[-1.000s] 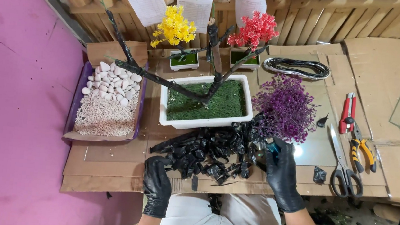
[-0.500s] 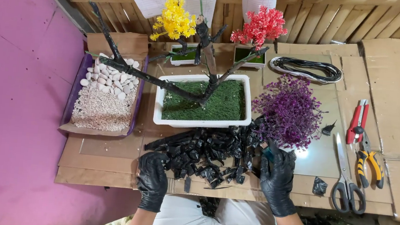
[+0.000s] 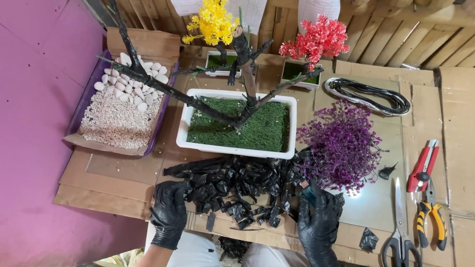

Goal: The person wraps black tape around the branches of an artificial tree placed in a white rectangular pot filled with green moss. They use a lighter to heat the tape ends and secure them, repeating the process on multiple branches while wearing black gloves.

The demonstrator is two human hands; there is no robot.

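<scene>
Two gloved hands: left hand [image 3: 169, 211] and right hand [image 3: 319, 225] flank black scraps [image 3: 232, 188], fingers curled loosely, pinching nothing clearly.
Scraps: crumpled, glossy, just before white planter [image 3: 235, 149].
Left tray [image 3: 76, 115]: white pebbles, gravel.
Planter: green turf, black branch.

**Purple sprig and black scraps at the frame's lower centre**

A bushy purple artificial flower cluster [image 3: 342, 145] lies right of centre, its stem end at the black-gloved right hand [image 3: 320, 224]. A loose heap of crumpled black tape scraps [image 3: 236, 187] spreads across the lower centre, its left edge touching the gloved left hand [image 3: 169, 209].
</scene>
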